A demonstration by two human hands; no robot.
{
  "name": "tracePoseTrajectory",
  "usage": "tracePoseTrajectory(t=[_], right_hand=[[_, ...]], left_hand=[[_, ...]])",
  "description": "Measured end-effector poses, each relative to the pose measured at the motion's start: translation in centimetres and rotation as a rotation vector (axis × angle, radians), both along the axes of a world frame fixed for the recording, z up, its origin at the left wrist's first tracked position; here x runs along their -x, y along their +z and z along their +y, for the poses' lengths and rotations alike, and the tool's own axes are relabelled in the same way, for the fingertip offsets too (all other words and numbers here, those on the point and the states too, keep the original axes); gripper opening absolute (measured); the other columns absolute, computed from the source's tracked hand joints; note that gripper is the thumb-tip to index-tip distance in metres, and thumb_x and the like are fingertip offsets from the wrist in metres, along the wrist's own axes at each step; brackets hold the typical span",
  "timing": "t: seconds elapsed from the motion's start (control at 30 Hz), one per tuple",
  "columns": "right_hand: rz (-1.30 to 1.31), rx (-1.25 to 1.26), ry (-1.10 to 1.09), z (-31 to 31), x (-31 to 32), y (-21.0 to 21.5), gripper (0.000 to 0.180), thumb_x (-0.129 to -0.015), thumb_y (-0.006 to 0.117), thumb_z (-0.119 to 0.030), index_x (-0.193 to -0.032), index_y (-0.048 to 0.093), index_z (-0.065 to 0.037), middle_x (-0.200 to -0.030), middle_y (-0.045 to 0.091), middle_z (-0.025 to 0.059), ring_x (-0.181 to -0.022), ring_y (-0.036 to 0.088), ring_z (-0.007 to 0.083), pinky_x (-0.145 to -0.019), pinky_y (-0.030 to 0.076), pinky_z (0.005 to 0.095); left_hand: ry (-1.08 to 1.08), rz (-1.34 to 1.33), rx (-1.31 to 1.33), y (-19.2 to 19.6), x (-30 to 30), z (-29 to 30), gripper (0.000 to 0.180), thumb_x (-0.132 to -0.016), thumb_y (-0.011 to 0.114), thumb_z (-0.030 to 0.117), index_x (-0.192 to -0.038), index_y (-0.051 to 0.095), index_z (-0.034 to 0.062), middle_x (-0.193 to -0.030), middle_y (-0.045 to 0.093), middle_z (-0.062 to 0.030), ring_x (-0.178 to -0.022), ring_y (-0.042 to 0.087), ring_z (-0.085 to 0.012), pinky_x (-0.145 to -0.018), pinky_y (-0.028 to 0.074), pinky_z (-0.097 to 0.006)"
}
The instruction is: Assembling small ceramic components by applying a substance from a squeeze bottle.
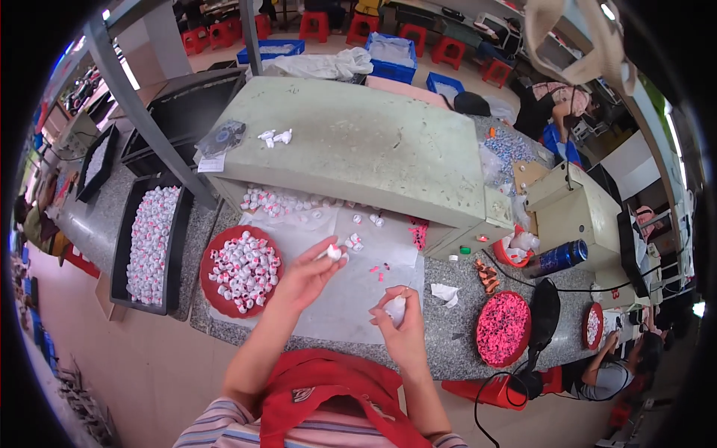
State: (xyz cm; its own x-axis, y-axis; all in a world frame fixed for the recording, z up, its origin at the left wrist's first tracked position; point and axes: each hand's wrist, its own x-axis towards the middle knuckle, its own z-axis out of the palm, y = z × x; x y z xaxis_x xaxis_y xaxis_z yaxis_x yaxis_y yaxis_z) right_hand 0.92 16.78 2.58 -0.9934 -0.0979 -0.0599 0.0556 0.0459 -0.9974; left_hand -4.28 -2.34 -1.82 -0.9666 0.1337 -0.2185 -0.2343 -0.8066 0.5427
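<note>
My left hand (308, 275) is raised over the white sheet (336, 306), its thumb and fingers pinching a small white figure piece (334, 253). To its right, my right hand (402, 321) is wrapped round a small whitish squeeze bottle (396, 308) with a thin tip pointing up. Beyond the hands, a few white pieces with pink marks (354, 241) lie on the sheet. Several small pink bits (379, 272) are scattered between the hands. Left of my left hand stands a round red tray (207, 293) heaped with white-and-pink pieces.
A pale green metal cabinet (343, 127) stands across the bench, with more pieces beneath it. At left is a black bin (119, 287) of white pieces. A red tray of pink bits (529, 336), a crumpled tissue (445, 293) and a blue can (556, 258) stand right. Co-workers sit farther right.
</note>
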Motion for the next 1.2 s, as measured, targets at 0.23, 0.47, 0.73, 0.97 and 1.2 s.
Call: tracePoseTrajectory(t=[0.23, 0.47, 0.73, 0.97, 1.2], right_hand=[[0.160, 0.257, 0.102, -0.6, -1.5, 4.4, 0.035, -0.075, 0.063, -0.003, -0.104, 0.044, -0.003, -0.092, 0.054, 0.0036, -0.087, 0.052, 0.0083, -0.071, 0.043, 0.0215], [0.336, 0.208, -0.071, 1.5, -3.8, 5.9, 0.027, -0.078, 0.060, -0.010, -0.102, 0.051, -0.002, -0.088, 0.057, 0.0015, -0.080, 0.052, 0.0043, -0.063, 0.042, 0.0193], [0.266, 0.292, -0.066, 1.1, -4.7, 7.0, 0.027, -0.078, 0.058, -0.005, -0.104, 0.052, -0.002, -0.093, 0.055, 0.0014, -0.084, 0.051, 0.0065, -0.073, 0.041, 0.0210], [0.164, 0.290, -0.353, 1.5, -5.0, 8.0, 0.024, -0.068, 0.051, -0.002, -0.092, 0.051, -0.001, -0.080, 0.049, 0.0019, -0.065, 0.045, 0.0052, -0.057, 0.037, 0.0183], [0.389, 0.040, -0.344, 0.3, -5.6, 7.0, 0.025, -0.065, 0.059, -0.001, -0.089, 0.053, 0.000, -0.079, 0.055, 0.0070, -0.066, 0.053, 0.0100, -0.059, 0.043, 0.0214]], left_hand=[[0.154, -0.057, -0.110, 4.2, -6.1, 0.5, 0.040, -0.084, 0.050, 0.013, -0.120, 0.039, -0.0003, -0.106, 0.053, -0.0172, -0.085, 0.058, -0.0224, -0.068, 0.051, -0.026], [-0.135, 0.039, -0.091, 1.0, -5.4, -0.5, 0.031, -0.080, 0.050, -0.001, -0.111, 0.045, -0.0074, -0.106, 0.053, -0.0156, -0.099, 0.050, -0.0242, -0.086, 0.044, -0.028], [-0.150, 0.134, 0.050, 3.1, -6.6, -0.2, 0.044, -0.080, 0.049, 0.002, -0.123, 0.036, -0.0026, -0.116, 0.047, -0.0171, -0.110, 0.046, -0.0231, -0.078, 0.051, -0.030], [-0.104, 0.157, 0.294, 8.6, -7.2, 3.8, 0.039, -0.076, 0.056, 0.003, -0.114, 0.046, -0.0011, -0.101, 0.057, -0.0150, -0.092, 0.057, -0.0243, -0.081, 0.048, -0.036], [-0.047, 0.182, 0.422, 9.4, -7.7, 3.5, 0.040, -0.072, 0.057, -0.010, -0.111, 0.048, -0.0046, -0.104, 0.056, -0.0163, -0.096, 0.057, -0.0247, -0.081, 0.049, -0.033]])
